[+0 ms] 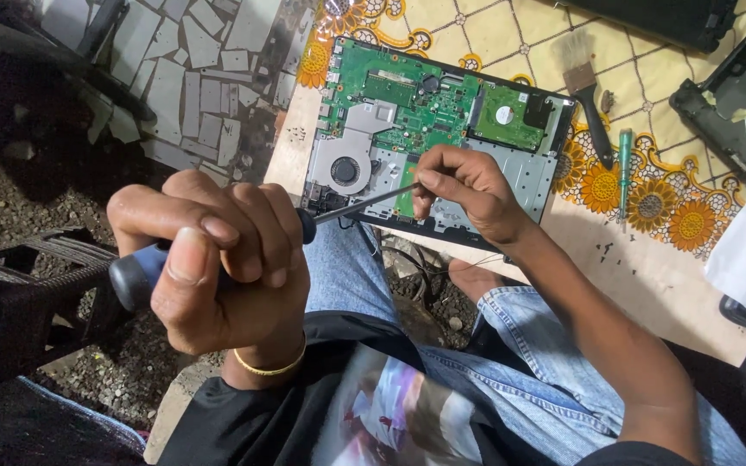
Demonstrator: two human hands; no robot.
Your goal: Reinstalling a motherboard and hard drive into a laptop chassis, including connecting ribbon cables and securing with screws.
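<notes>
The left hand [218,267] is wrapped tight round the dark handle of a screwdriver [243,237], raised close to the chest. The right hand [464,185] pinches the tip of its shaft with closed fingers, over the opened laptop [433,138] at the table's [649,276] near edge. I'd say keep the shaft steady and square before pressing, or the bit may slip across the green board.

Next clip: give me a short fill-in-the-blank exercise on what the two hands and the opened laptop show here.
1. The left hand grips the dark handle of a ____.
2. The right hand pinches that tool's metal ____ near its tip.
3. Below the hands lies an opened laptop with a round ____ beside the green circuit board.
4. On the cloth, a green-handled tool lies next to a ____.

Missing words: screwdriver; shaft; fan; brush
</notes>
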